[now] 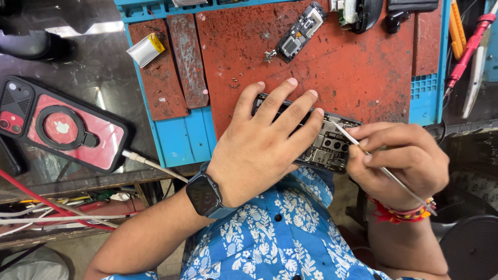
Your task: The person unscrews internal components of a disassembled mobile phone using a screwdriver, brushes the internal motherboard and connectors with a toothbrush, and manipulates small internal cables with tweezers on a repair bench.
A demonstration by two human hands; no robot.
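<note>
Head camera looks straight down on the person's two hands at the near edge of a worn red and blue work mat (363,72). Their left hand (262,148) lies flat, fingers spread and not curled around anything, pressing down on an opened phone (327,148) so that it cannot slide; a dark smartwatch (204,194) sits on that wrist. Their right hand (402,158) is closed in a pinch on thin metal tweezers (386,173), held like a pen, with the tip touching the bared circuitry at the phone's uncovered end, just beyond the left fingertips. A red thread band (399,213) circles the right wrist. The phone rests on the mat's front edge, close to the body, which I judge keeps both wrists low and steady.

Beyond the left fingertips, farther up the mat, lies a separate small circuit module (301,32) with a few tiny screws (270,54) beside it, kept apart from the working spot. Up and to the left of the left hand sits a small silver battery cell (146,49). Well to the left, off the mat on the dark bench, a phone in a red case (65,124) lies face down with a white cable (153,163) plugged into it. To the far right of the right hand, a red-handled screwdriver (469,49) stands near the mat's border.
</note>
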